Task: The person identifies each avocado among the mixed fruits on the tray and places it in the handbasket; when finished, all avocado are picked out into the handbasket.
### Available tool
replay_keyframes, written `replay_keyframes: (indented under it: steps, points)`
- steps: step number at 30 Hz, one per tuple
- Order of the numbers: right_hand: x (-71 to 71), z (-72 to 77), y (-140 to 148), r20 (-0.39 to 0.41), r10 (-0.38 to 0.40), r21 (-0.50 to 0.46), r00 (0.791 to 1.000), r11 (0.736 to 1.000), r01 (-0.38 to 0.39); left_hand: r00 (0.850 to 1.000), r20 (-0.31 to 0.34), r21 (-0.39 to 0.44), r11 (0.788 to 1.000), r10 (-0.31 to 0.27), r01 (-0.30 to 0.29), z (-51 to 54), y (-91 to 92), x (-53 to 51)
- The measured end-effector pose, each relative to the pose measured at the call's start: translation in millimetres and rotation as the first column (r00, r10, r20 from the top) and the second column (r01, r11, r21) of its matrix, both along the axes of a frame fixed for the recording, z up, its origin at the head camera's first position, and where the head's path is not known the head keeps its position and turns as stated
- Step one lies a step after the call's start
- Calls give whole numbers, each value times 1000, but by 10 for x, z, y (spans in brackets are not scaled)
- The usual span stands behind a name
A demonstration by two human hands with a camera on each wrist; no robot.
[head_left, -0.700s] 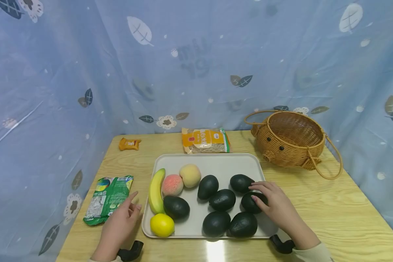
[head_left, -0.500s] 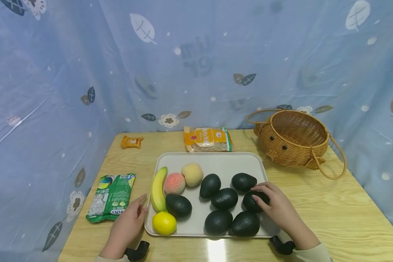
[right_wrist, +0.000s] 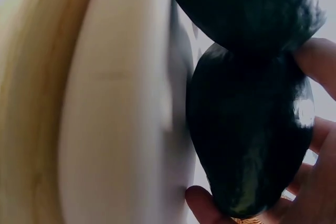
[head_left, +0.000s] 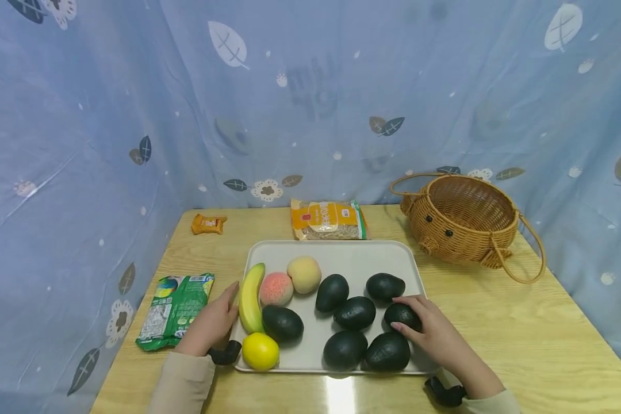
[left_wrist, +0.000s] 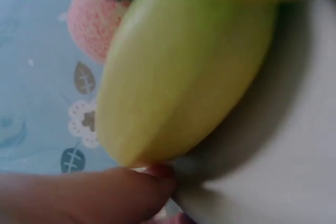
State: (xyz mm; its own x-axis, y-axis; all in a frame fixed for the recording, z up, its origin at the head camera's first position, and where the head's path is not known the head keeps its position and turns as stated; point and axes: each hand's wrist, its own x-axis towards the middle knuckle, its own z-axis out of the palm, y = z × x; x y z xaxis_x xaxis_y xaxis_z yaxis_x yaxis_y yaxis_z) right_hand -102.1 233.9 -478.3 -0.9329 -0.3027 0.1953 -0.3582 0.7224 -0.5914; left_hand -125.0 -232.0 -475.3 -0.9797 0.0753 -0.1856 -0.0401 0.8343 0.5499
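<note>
In the head view my right hand (head_left: 434,332) is at the tray's right side. Its thumb and fingers curl round a dark avocado (head_left: 402,317); the right wrist view shows that avocado (right_wrist: 252,135) between thumb and fingers, against another avocado (right_wrist: 252,9). My left hand (head_left: 212,323) lies along the left rim of the beige tray (head_left: 362,253), beside the banana (head_left: 250,299). Up close, the left thumb (left_wrist: 121,195) meets the banana's end (left_wrist: 178,77); the other fingers are mostly hidden. Several more avocados (head_left: 354,313) sit in the tray, with a lemon (head_left: 260,351) and two peaches (head_left: 304,274).
Back right stands a wicker basket (head_left: 460,224) with two handles. A grain bag (head_left: 328,220) lies behind the tray. On the left are a green snack packet (head_left: 178,310) and a small orange packet (head_left: 209,224). A blue patterned curtain (head_left: 310,98) surrounds the wooden table (head_left: 538,333).
My left hand has moved right and up to the tray's left rim, beside the banana. The right hand's fingers have closed round the avocado, its thumb dropping to the near side.
</note>
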Motion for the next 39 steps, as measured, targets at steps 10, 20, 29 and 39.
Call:
replay_keyframes:
  steps: [10, 20, 29, 39]
  points:
    - [-14, -16, -13, -7, -34, -25, 999, 999, 33, 999, -29, 1, 1000, 31, -31, -64, 28, -223]
    - [-29, 66, -1, -145, -110, -64, 983, 993, 101, 1000, -11, -20, 1000, -14, 14, -114, 4, -286]
    - [-518, 675, 286, -223, -324, -264, 919, 928, 263, 999, -37, -65, 998, -21, 18, -84, -32, -283]
    - [-1101, 1105, 753, -170, -479, -236, 861, 868, 437, 999, -44, -78, 997, -20, 17, -116, 13, -262]
